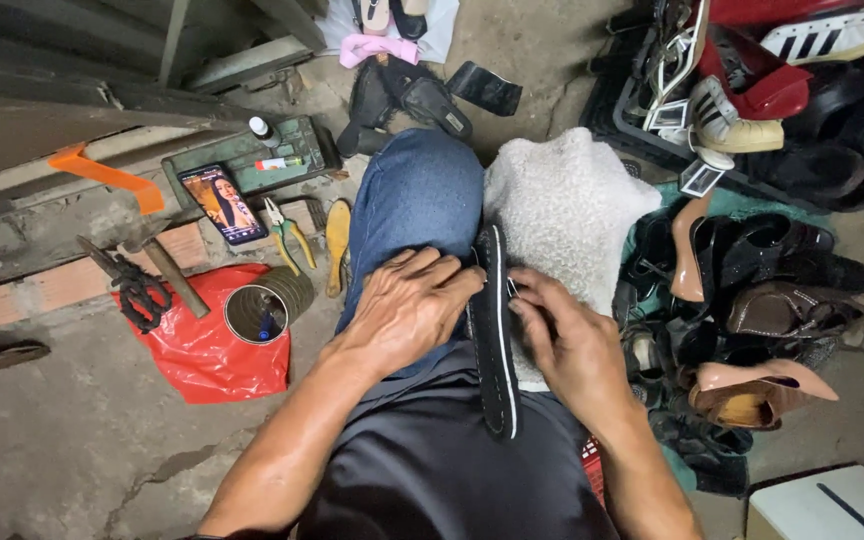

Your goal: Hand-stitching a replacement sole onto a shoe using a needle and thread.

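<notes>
A black shoe sole (493,330) stands on edge between the knees, the left hand (407,310) pressing it flat-palmed to steady it, the right hand (567,345) pinching something small at its rim.

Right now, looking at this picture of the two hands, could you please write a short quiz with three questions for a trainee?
1. True or false: the long black shoe sole with pale edge stitching stands on its edge between the person's knees.
2. Which hand presses on the blue denim knee? A) left hand B) right hand
3. Fill in: the round open metal tin rests on a red ____ sheet.

Key: 1 true; 2 A; 3 plastic.
</notes>
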